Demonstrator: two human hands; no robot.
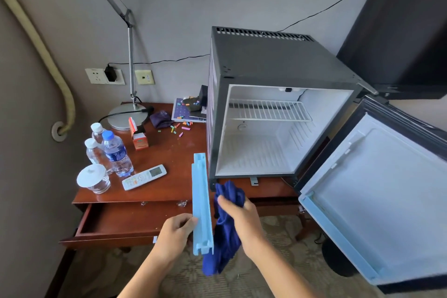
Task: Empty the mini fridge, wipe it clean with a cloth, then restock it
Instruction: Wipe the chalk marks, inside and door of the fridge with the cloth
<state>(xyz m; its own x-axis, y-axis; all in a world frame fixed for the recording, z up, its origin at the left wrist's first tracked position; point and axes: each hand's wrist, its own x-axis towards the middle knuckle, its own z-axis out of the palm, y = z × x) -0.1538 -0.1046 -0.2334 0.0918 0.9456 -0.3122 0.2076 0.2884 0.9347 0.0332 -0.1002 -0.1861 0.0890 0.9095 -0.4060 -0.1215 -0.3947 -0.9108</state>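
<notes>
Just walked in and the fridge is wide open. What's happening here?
A person is cleaning the mini fridge. It stands empty on the table, door swung open, only the wire rack inside. The left hand holds a pale blue door rail taken out of it; the right hand grips a dark blue cloth beside it. Water bottles wait on the table.

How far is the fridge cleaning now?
Emptying looks done: the mini fridge holds only its wire shelf. Wiping is in hand: left hand holds a light blue door rail, right hand a blue cloth. Restocking the water bottles remains.
</notes>
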